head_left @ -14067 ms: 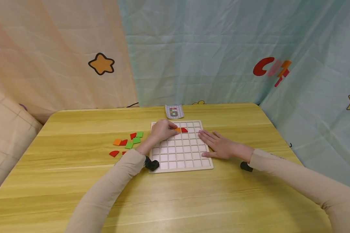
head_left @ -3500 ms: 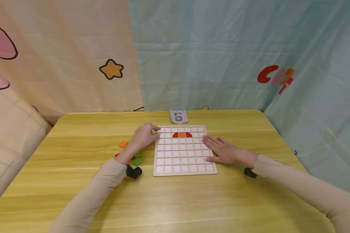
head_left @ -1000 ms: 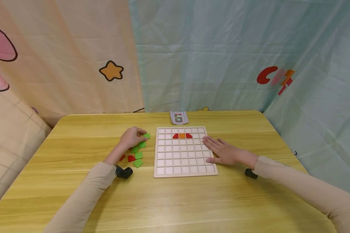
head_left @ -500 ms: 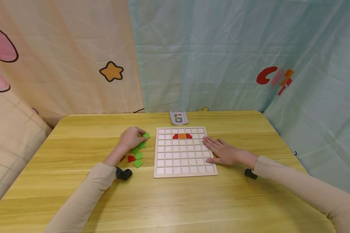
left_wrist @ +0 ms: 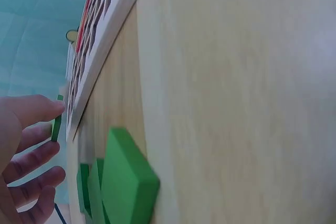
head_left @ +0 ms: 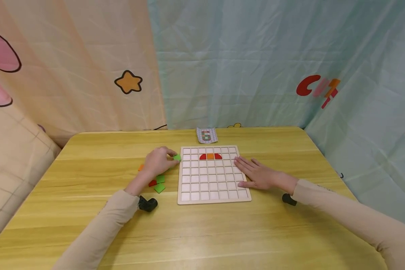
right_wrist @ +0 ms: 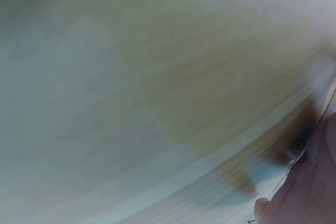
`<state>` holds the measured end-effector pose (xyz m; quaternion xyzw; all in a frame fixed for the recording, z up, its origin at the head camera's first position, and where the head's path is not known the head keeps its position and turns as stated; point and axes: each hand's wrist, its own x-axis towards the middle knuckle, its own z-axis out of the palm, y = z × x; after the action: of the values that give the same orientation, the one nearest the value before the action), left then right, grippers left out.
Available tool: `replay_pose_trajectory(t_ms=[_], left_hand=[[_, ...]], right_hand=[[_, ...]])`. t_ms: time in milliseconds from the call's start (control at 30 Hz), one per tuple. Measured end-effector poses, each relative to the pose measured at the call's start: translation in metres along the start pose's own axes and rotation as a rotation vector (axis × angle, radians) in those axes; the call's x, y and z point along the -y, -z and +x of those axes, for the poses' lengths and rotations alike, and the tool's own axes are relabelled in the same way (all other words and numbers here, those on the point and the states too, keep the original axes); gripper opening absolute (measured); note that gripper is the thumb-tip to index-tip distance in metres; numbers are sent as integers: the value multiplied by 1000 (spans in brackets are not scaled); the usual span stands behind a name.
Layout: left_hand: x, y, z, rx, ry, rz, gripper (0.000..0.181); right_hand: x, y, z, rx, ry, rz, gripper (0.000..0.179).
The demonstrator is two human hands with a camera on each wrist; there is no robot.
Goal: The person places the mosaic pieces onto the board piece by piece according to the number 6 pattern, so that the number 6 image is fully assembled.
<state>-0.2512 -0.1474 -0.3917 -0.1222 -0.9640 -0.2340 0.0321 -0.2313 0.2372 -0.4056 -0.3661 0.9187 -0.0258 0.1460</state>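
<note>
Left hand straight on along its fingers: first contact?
Probably the left rim of the grid board, just past the green tile the left hand pinches; height is unclear, so it might pass over.

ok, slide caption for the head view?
Left hand pinches a green square tile by the left edge of a pale wooden grid board; right hand rests at its right edge.

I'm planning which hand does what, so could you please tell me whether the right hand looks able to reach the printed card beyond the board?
Probably yes: the right hand appears empty, and only the flat board and tabletop lie between it and the printed card.
</note>
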Motion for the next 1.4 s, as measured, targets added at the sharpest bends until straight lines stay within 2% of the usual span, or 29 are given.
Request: replay_pose_trajectory(t_ms=[200, 367, 533, 900, 1133, 1400], left_hand=[[-19, -8, -1, 2, -53, 1, 34], [-33, -17, 1, 30, -80, -13, 32], [-43, -22, 6, 47, -90, -15, 30], [-56, -34, 14, 69, -134, -29, 30], [-60, -37, 19, 77, -136, -58, 28], [-61, -39, 22, 125, -129, -90, 26]], right_hand=[[0, 1, -1, -9, 20, -5, 85], [0, 0, -1, -17, 27, 17, 84], [-2, -2, 1, 1, -3, -8, 86], [-3, -3, 3, -17, 10, -19, 86], [-1, -1, 2, -34, 28, 22, 84], [-4, -4, 3, 6, -17, -21, 85]])
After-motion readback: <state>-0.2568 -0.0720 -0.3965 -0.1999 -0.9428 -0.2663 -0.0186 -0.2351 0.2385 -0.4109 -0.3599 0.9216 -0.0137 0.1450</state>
